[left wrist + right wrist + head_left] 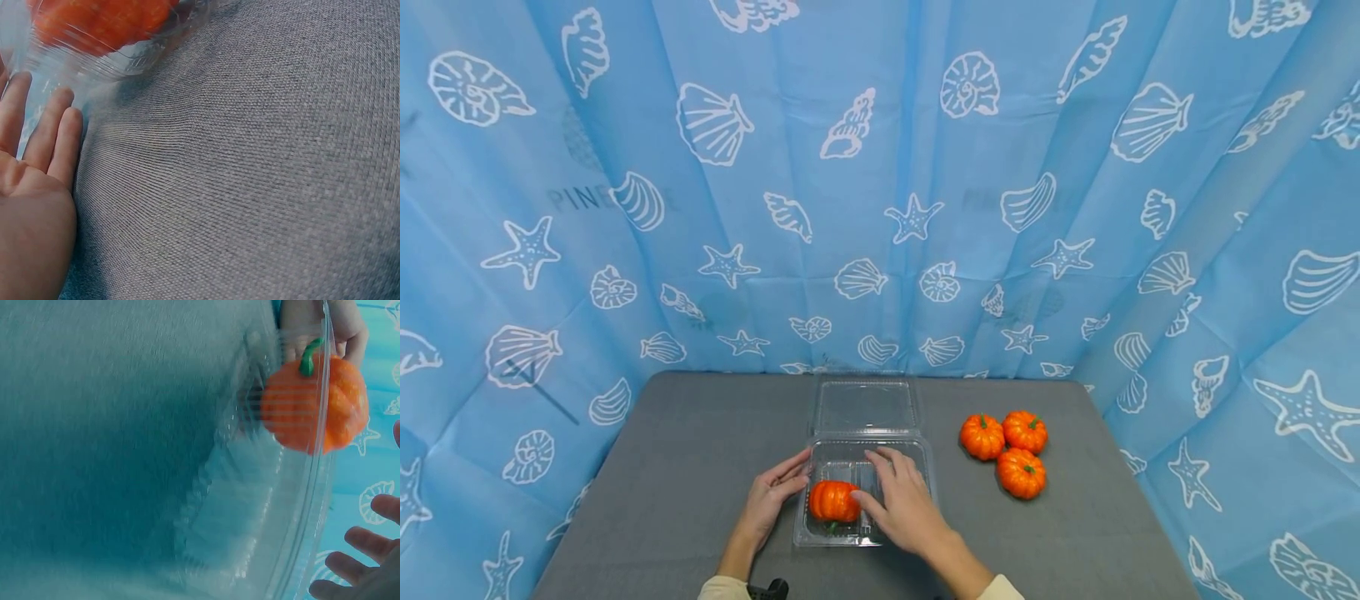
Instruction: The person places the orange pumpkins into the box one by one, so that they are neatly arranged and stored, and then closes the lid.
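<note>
Pumpkin (833, 502) lies on its side in the left half of a clear tray (808, 540), lower centre of the frame, green stem (309, 357) toward the bottom edge in the head view. Right-hand grip (904, 504): over the tray, fingers spread, holding nothing; whether the thumb touches the pumpkin, cannot tell. Left-hand grip (769, 497): fingers extended against the tray's left wall, not clasping.

Risks, as judged: a rounded, glossy pumpkin could roll across the slick floor if the thumb nudges it. The tray looks light—an uneven push might skid or tip it. Pressing hard on a rim could buckle the wall; the lid (865, 406), laid back above the tray, might swing if the hinge side is knocked.

Materials: thin, crimped, ribbed plastic; lobed orange skin with sheen; coarse grey weave on the bench (662, 483). Three more pumpkins (1017, 467)—squat, ribbed, clustered—right of centre.
</note>
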Demonstrator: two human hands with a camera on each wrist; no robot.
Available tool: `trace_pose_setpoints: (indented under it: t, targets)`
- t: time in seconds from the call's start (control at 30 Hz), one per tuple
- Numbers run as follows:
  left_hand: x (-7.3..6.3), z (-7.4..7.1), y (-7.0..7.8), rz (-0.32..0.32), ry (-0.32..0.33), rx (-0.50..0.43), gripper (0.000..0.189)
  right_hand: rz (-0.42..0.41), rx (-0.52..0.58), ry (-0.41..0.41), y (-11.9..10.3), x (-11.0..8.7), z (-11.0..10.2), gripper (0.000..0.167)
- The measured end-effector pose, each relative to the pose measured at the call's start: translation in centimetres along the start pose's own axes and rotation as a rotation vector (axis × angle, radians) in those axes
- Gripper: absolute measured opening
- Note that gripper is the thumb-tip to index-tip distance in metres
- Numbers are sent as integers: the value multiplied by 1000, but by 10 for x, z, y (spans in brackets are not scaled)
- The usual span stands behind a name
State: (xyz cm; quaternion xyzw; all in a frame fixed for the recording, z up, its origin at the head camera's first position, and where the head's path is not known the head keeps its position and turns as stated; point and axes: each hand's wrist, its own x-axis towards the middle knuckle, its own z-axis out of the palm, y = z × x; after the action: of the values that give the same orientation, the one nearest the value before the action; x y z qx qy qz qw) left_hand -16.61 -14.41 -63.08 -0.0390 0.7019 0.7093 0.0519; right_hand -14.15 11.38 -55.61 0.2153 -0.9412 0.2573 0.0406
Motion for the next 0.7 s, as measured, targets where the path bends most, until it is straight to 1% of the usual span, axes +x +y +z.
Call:
trace_pose_setpoints:
  t: [0.2,0.3,0.43,0.57,0.7]
  targets:
    - [1,-1,-2,7,-11,-3,51,7,-106,85,7,0,-5,63]
    - [1,-2,-3,2,-14,-14,51,44,-139,87,11,-1,-7,64]
    - [2,-3,-5,-19,-15,-48,50,83,-193,84,18,-2,-10,68]
    - [2,-2,-6,-30,-18,-79,51,97,-245,108,26,-4,-14,73]
    - [4,-2,-5,-30,-23,-87,52,111,-256,117,35,-6,-18,79]
